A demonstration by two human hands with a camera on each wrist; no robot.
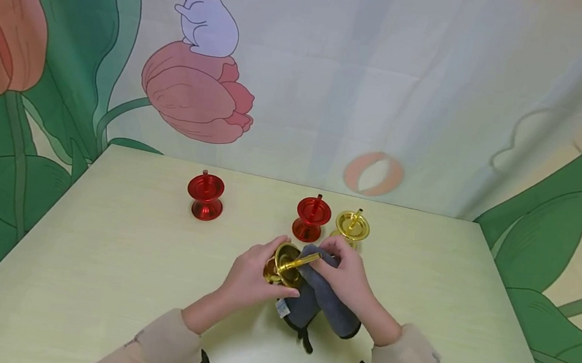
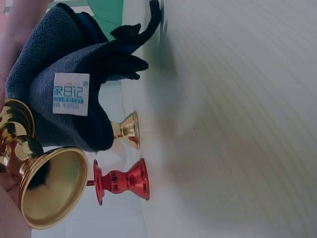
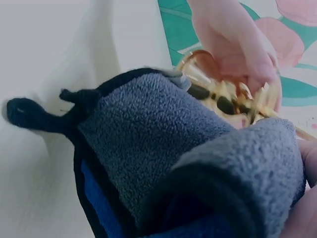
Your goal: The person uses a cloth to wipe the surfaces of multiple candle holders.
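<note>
My left hand (image 1: pixel 249 273) grips a shiny gold candle holder (image 1: pixel 285 265), thumb and fingers round its body, tilted with its dish and central stem facing right. In the left wrist view the hollow underside of its base (image 2: pixel 59 186) shows. My right hand (image 1: pixel 349 273) pinches a folded grey-blue towel (image 1: pixel 333 302) with dark edging and a hanging loop. The towel's upper part lies right at the dish and stem of the holder. A white label (image 2: pixel 71 94) is on the towel in the left wrist view. Part of the right fingers is hidden behind the cloth.
Behind the hands stand a red candle holder (image 1: pixel 312 217) and another gold one (image 1: pixel 353 225), close together. A second red holder (image 1: pixel 205 195) stands farther left. The pale table (image 1: pixel 93 278) ends at a printed curtain (image 1: pixel 324 89).
</note>
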